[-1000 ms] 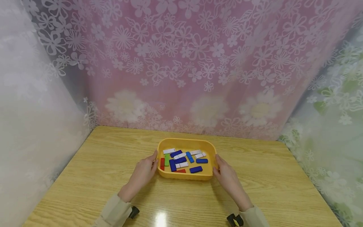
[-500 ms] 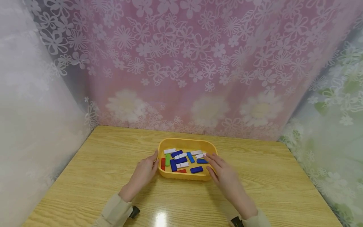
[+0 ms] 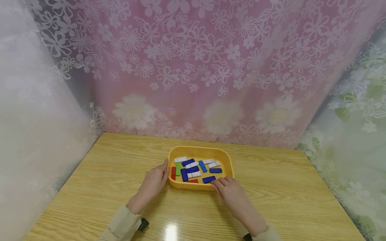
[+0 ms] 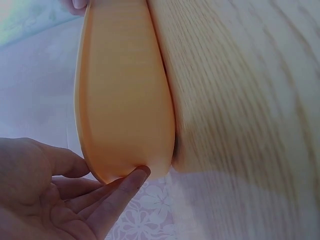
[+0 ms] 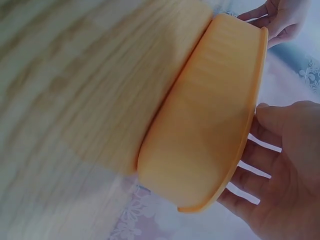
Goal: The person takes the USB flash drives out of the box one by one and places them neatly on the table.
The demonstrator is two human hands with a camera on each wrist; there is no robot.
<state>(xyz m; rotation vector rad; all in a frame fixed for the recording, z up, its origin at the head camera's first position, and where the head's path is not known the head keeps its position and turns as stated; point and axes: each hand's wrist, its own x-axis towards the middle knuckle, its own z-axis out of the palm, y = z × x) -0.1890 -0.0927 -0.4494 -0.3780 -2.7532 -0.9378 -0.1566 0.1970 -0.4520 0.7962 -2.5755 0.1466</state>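
A yellow tray (image 3: pixel 199 148) sits mid-table and holds several small flat blocks: blue, white, one green (image 3: pixel 178 169) and red. My left hand (image 3: pixel 157 178) rests against the tray's left wall with straight fingers; in the left wrist view the left hand (image 4: pixel 55 195) touches the tray (image 4: pixel 125 100) at its rim. My right hand (image 3: pixel 225 186) lies at the front right rim, fingertips just beside a blue block (image 3: pixel 208 179). In the right wrist view the right hand (image 5: pixel 280 170) spreads its fingers over the tray's (image 5: pixel 205 115) edge, holding nothing.
The wooden table (image 3: pixel 280 187) extends on both sides of the tray. A pink flowered curtain (image 3: pixel 193 67) hangs right behind the far edge, with white and green curtains at the sides. The table's left and right edges are near.
My right hand left the tray's right wall, passed over the blocks, and now sits at the front right rim. The left hand and the tray have stayed put.
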